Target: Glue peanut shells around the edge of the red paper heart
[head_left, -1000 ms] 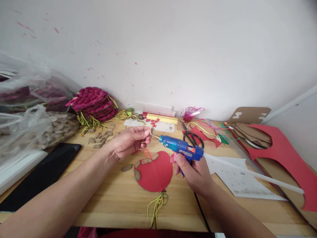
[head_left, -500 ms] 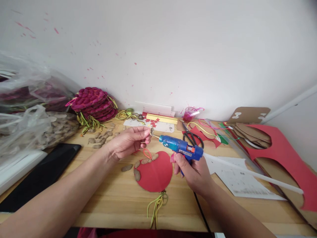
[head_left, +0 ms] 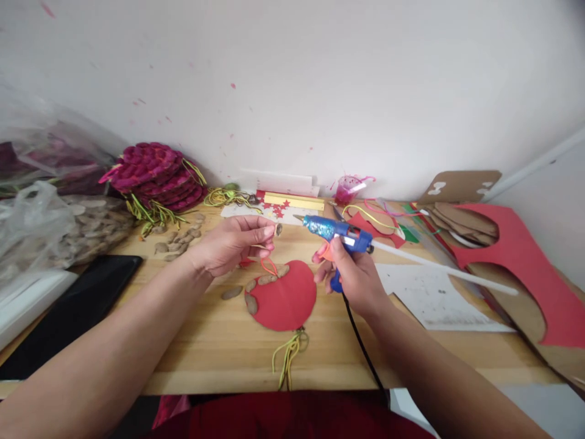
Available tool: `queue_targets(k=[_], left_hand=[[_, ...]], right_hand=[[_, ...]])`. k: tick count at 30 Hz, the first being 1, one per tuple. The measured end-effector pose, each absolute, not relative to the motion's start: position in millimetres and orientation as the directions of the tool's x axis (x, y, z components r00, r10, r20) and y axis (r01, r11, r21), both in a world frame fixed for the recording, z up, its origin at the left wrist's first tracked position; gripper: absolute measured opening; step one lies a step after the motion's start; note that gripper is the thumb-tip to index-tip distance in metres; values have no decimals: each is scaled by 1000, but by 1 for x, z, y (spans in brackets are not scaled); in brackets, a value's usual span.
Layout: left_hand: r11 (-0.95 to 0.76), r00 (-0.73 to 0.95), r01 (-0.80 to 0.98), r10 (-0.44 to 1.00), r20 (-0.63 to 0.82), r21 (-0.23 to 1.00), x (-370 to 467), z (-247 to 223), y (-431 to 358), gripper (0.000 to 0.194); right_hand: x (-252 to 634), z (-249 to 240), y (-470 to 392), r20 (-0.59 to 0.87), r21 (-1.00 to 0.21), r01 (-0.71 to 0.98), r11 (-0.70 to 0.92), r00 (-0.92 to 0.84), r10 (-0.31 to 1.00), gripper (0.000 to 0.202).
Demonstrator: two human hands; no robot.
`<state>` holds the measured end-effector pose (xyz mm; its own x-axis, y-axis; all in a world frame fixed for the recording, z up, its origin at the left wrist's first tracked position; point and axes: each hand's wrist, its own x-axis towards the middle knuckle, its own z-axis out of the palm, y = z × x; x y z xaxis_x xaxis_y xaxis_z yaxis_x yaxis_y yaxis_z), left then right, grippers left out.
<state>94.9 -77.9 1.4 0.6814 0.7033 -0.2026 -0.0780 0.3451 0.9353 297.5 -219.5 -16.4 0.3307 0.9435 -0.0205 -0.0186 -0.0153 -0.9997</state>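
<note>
Head cam: going by the red disc [head_left: 292, 299], I've got the left hand [head_left: 235, 244] pinching a peanut [head_left: 278, 230] past its far edge. My right hand [head_left: 354, 280] is wrapped round the blue glue gun [head_left: 336, 231], off the disc's far right, nozzle clear of the nut. Yellow-green strings [head_left: 287, 360] trail off the disc's near edge, and one loose peanut [head_left: 232, 292] sits just left of it.

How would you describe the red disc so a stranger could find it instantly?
Find the wooden table under the white wall. Midway across it, towards the near edge, lies a flat red disc. Unlike the notched red sheet at the far right, it is round, with peanuts along its upper-left rim and yellow-green strings at its near edge.
</note>
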Motion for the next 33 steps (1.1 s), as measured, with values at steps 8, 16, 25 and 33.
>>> queue_targets(k=[8, 16, 25, 33], left_hand=[[-138, 663, 309, 740, -109, 941, 105, -2, -96, 7], [-444, 649, 390, 754, 101, 807, 119, -1, -119, 11], [-588, 680, 562, 729, 80, 583, 124, 1, -128, 13], [-756, 753, 556, 635, 175, 346, 121, -5, -135, 15]], right_hand=[[293, -22, -214, -229, -966, -186, -180, 285, 931, 60], [287, -26, -214, -323, -929, -281, -241, 293, 900, 54], [278, -23, -220, -417, -849, -450, -278, 247, 875, 55], [287, -15, -221, -280, -938, -310, -157, 407, 870, 52]])
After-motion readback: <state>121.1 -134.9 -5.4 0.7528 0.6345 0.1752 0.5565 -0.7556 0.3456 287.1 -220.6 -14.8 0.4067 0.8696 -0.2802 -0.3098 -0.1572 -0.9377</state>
